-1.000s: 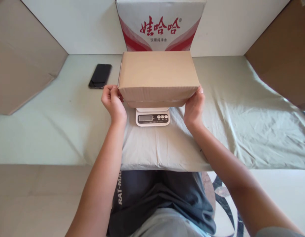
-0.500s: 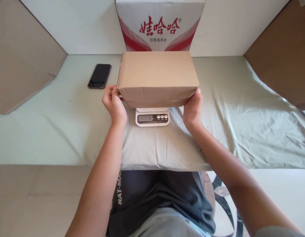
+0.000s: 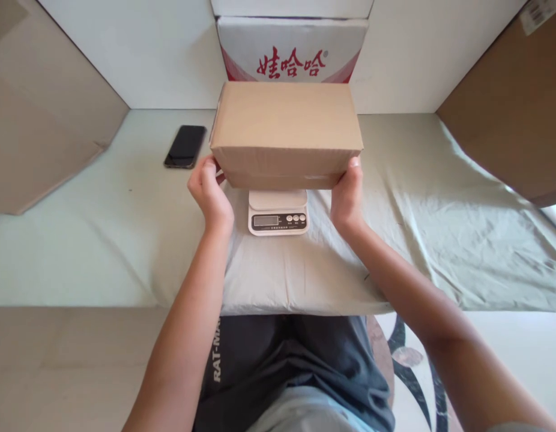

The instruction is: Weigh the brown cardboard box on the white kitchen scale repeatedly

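A plain brown cardboard box (image 3: 287, 117) is held between my two hands over a white digital kitchen scale (image 3: 278, 223). My left hand (image 3: 209, 187) grips the box's left end near its lower front corner, with some fingers hidden beneath or behind it. At the opposite end, my right hand (image 3: 349, 191) has its thumb on the front corner and its other fingers out of sight. The scale's display and buttons face me, and the box covers the back of its platform. Whether the box touches the platform cannot be made out.
A black smartphone (image 3: 186, 146) lies left of the box on the pale green cloth (image 3: 125, 252). Behind stands a white and red carton (image 3: 291, 39) with red lettering. Large cardboard panels flank the left (image 3: 48, 108) and right (image 3: 507, 114) sides. The table's front edge is close to me.
The box has risen slightly relative to the scale, so more of the white platform shows. Both hands still hold it. The camera view has tilted a little.
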Demonstrator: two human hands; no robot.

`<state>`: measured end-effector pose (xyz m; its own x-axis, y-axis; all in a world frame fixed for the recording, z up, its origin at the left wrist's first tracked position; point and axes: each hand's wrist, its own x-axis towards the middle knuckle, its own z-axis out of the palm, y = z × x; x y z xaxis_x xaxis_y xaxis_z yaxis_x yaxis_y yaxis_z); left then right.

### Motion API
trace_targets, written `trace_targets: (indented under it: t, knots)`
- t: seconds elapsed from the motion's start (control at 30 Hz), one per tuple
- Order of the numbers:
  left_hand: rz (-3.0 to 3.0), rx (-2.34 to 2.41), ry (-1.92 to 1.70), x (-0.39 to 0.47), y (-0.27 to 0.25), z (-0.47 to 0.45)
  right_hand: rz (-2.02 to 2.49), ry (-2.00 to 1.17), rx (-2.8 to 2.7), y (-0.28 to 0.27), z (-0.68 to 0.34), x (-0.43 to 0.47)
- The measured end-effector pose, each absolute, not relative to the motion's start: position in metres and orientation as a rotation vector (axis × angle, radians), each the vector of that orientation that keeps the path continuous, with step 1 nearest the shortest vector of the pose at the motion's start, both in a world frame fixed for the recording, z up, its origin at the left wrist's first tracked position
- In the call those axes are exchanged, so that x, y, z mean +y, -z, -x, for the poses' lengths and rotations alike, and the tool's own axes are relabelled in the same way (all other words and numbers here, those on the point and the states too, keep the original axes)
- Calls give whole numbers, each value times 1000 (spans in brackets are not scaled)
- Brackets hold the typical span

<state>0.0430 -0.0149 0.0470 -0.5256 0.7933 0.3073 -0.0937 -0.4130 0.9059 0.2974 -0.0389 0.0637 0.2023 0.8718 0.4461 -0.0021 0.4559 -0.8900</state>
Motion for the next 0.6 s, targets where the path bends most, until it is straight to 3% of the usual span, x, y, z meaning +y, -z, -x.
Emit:
trace_targets:
  t: [0.23,0.4,0.6]
  knots:
    - [-1097,999,-1772,27,-77,-50,868,-702,-1210,-69,-303,44]
    - [-992,1120,-1592,68,-60,-43,830,-763,-1120,-39,-293,101]
    - [-815,1161,-1602,68,-41,-56,948,-894,-1189,-15,-291,101]
